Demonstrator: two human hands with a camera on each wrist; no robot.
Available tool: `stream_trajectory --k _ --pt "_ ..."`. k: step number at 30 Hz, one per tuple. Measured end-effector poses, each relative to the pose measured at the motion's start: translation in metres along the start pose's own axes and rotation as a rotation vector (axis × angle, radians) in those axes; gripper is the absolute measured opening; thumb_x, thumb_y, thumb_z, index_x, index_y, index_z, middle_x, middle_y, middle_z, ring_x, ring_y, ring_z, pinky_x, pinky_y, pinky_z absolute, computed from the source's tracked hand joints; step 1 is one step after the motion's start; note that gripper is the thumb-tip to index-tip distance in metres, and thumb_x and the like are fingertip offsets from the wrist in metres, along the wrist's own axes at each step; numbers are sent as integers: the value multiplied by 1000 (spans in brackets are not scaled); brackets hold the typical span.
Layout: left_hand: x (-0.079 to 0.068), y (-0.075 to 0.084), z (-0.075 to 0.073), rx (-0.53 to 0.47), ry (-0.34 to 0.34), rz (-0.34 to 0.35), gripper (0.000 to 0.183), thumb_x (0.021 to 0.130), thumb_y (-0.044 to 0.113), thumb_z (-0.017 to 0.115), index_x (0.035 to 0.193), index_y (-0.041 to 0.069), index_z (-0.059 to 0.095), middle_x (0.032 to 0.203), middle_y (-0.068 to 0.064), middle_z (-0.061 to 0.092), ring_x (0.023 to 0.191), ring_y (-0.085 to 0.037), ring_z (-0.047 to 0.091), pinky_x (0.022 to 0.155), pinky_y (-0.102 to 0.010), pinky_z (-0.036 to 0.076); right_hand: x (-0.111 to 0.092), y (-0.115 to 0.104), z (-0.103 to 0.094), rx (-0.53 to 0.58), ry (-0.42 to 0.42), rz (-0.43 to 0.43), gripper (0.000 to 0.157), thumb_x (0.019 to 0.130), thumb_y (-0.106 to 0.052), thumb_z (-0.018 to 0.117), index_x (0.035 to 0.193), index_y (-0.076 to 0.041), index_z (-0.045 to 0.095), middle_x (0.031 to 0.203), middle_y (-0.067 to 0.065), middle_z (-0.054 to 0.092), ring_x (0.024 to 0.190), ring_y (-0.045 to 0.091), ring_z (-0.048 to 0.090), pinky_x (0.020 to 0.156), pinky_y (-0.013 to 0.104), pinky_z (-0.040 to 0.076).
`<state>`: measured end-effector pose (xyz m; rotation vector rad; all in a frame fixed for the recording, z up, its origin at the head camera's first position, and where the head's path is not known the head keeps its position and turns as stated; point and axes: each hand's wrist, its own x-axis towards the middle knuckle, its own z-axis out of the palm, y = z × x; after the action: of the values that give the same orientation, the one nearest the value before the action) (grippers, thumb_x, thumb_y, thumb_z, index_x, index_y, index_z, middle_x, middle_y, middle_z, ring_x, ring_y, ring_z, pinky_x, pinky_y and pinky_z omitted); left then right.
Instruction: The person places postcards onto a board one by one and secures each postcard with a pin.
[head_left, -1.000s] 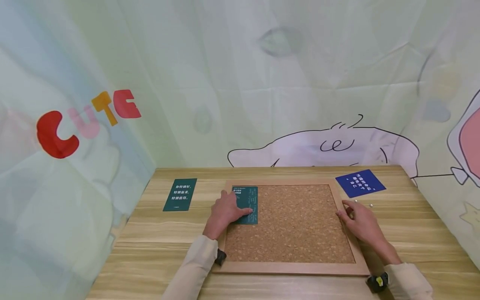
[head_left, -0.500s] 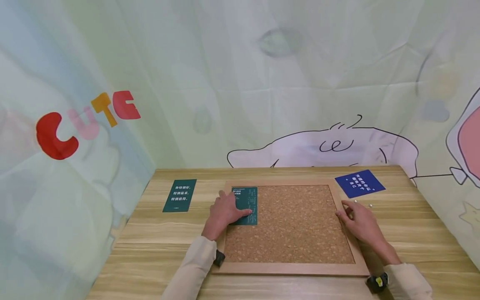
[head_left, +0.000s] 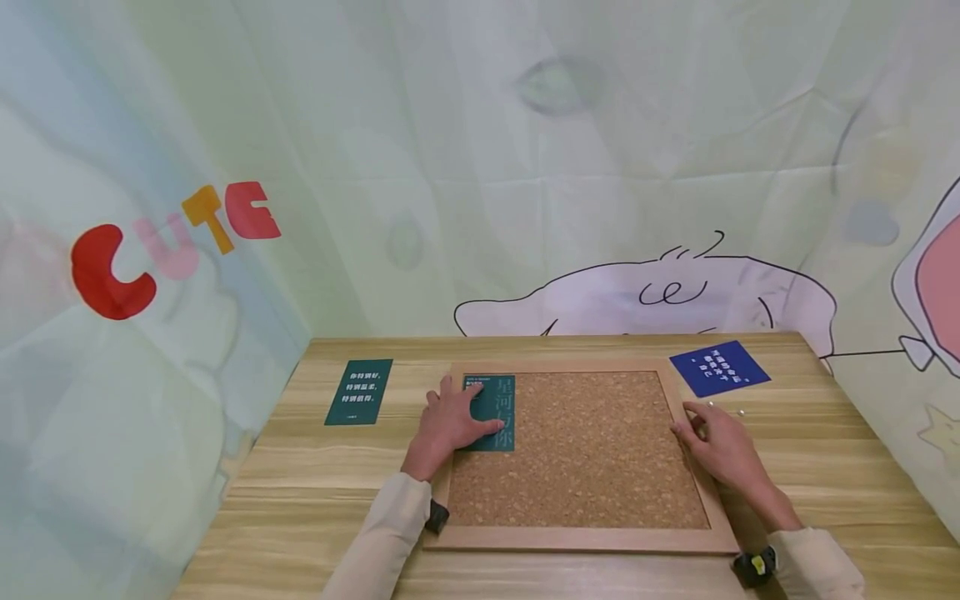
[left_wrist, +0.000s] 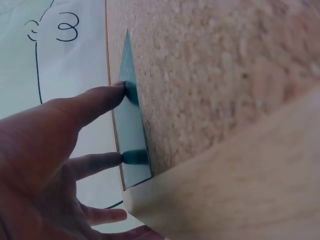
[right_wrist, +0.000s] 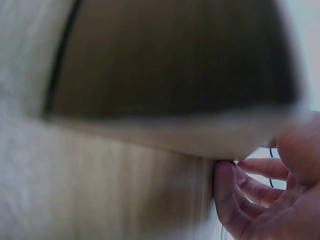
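Observation:
A dark green card (head_left: 495,400) with pale print lies in the upper left corner of a wood-framed corkboard (head_left: 592,450). My left hand (head_left: 452,417) rests on this card with its fingers spread. In the left wrist view, the thumb and one finger press on the card (left_wrist: 132,130), while the other fingers reach past the frame's edge. On the opposite side, my right hand (head_left: 720,446) holds the right side of the frame, thumb and curled fingers at its edge. The right wrist view shows the thumb and fingertips of that hand (right_wrist: 270,195) right at the frame.
Left of the board, a second green card (head_left: 360,392) with white writing lies on the wooden table (head_left: 300,483). A blue card (head_left: 720,368) sits beyond the board's upper right corner, with small pale pins (head_left: 742,412) nearby. A printed curtain (head_left: 420,208) hangs behind the table.
My left index finger has stretched out over the top of the green card, and the fingers are spread wider. The right hand keeps its place at the frame.

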<state>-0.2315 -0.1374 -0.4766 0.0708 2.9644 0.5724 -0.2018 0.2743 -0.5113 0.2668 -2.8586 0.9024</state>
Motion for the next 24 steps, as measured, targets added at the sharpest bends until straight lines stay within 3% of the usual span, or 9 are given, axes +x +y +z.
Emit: stream_trajectory --k 15,21,24 --pt "1 1 0 -40 -37 -26 84 86 55 80 154 15 52 154 -29 33 126 -46 43 98 -61 48 1 -1 -2 14 -20 6 49 101 -17 70 133 16 56 87 12 70 73 20 58 62 37 48" --pt "3 1 1 -41 -33 -17 84 85 55 81 153 14 52 152 -29 35 124 -45 43 97 -60 48 0 1 -11 51 -61 49 56 102 -24 70 137 15 53 96 21 72 81 29 68 63 38 54" --pt "3 1 0 -44 -27 -9 84 85 55 81 153 14 53 150 -30 36 123 -46 44 96 -59 49 0 5 -18 42 -42 59 56 102 -26 70 136 14 53 98 24 72 84 34 70 65 41 54"
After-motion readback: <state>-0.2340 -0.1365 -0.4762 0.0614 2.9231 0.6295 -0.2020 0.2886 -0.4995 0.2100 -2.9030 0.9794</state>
